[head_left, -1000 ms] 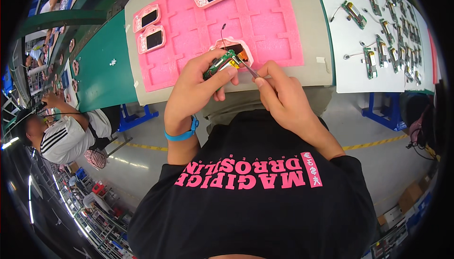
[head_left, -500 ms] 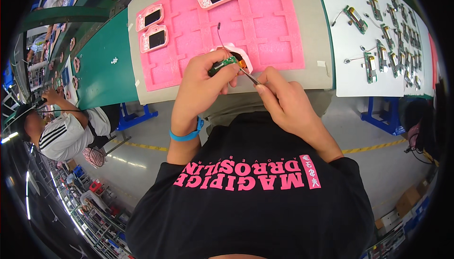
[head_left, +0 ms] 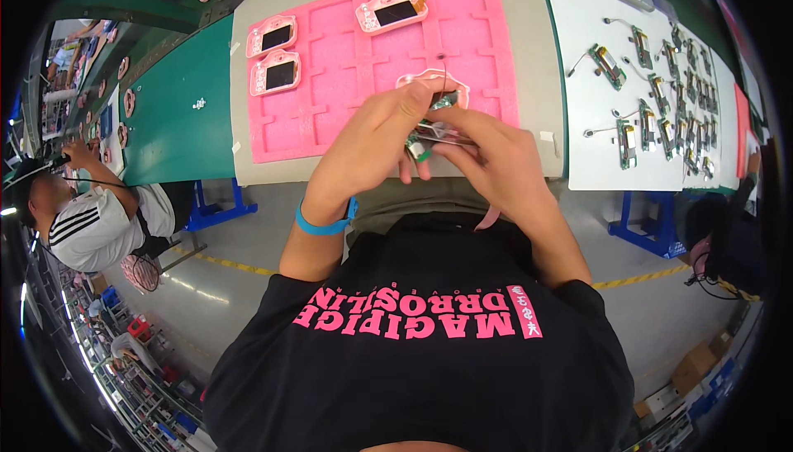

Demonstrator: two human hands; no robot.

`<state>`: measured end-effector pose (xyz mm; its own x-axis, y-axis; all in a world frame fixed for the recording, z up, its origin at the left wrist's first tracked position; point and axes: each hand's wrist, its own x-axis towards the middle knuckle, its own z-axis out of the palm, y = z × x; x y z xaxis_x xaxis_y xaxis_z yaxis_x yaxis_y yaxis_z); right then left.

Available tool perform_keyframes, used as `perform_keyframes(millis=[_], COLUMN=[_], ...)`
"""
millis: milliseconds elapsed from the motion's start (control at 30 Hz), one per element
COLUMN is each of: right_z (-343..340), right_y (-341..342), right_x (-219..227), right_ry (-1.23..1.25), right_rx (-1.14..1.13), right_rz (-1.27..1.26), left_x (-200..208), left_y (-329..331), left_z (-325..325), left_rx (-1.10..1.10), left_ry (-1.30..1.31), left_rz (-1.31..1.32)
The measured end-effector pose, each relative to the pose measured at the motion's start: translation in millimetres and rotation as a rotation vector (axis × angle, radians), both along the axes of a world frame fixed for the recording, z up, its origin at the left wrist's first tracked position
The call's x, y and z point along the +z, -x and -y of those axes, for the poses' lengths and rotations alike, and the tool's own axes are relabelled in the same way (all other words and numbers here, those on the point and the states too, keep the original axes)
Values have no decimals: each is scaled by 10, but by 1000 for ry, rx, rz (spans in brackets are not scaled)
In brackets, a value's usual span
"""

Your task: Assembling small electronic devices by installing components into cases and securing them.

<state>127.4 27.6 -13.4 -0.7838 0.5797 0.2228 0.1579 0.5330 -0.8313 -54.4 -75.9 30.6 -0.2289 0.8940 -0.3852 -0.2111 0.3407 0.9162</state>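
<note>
Over the bench's near edge, the left hand point(head_left: 368, 146) is grasping a green circuit board point(head_left: 417, 150); the right hand point(head_left: 505, 163) is closing its fingers beside it, though exactly what they are pinching cannot be told. Both hands are partly hiding a pink case point(head_left: 424, 77) at the near edge of the pink foam tray point(head_left: 330, 113). Two cases point(head_left: 276, 74) are sitting along the tray's left edge, another case point(head_left: 391, 12) near its far edge. More boards point(head_left: 626, 142) are covering the white sheet point(head_left: 574, 23) beyond the bench's right edge.
</note>
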Motion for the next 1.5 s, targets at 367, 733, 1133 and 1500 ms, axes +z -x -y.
perform_keyframes(millis=[367, 733, 1133, 1500], right_z=[-179, -223, -344, -447], right_y=[252, 363, -21, -344], right_x=[38, 16, 215, 196], right_ry=[-262, -331, 235, 122], right_rx=[-113, -103, -232, -299], right_rz=[73, 193, -12, 205], left_x=[-169, -486, -74, -128], left_y=[352, 290, 615, 2156], left_z=[247, -23, 241, -817], left_rx=[53, 23, 73, 215], left_ry=[-128, -384, -339, -135], left_rz=[-799, -994, -913, -1337])
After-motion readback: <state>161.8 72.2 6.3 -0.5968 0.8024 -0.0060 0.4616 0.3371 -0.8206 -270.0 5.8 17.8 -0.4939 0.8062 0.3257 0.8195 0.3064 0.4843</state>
